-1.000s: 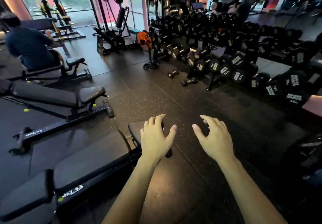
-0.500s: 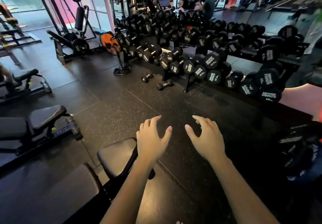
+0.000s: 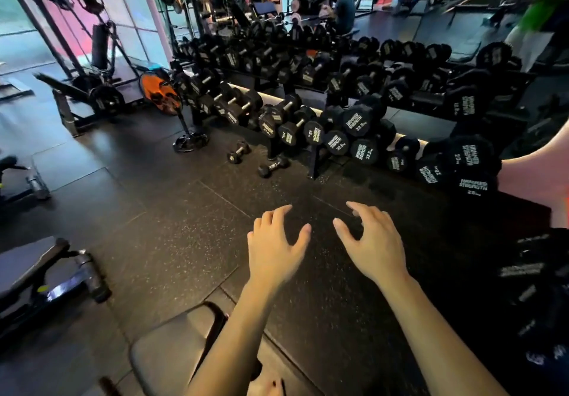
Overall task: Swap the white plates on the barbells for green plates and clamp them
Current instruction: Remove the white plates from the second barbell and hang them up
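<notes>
Gym floor [image 3: 172, 241], dark speckled rubber tiles; both hands held out over it, palms down, nothing in either; left hand [image 3: 272, 246] spread wide, fingers loosely bent, thumb angled toward the other hand; right hand [image 3: 374, 246] the same, fingers a little more hooked at the tips; the two hands near each other, not touching, both clear of the floor

No barbell, white plate or green plate can be made out near the hands; cannot tell where they are; a blurred bar with discs shows far back by a seated person [image 3: 343, 11], too small to read

Dumbbell rack [image 3: 314, 155] runs from the back left toward the right edge of the floor, tiers packed with black dumbbells, white lettering on the ends; two small dumbbells [image 3: 238, 152] lie loose on the floor just in front of the rack's left part, apart from each other; orange plate [image 3: 160, 91] on a stand at the rack's left end

Bench pad [image 3: 172, 346] at the floor's near edge, under the left forearm; a second bench [image 3: 34, 269] at the left edge; a bare arm [image 3: 535, 174] comes in from the right edge, beside the rack
</notes>
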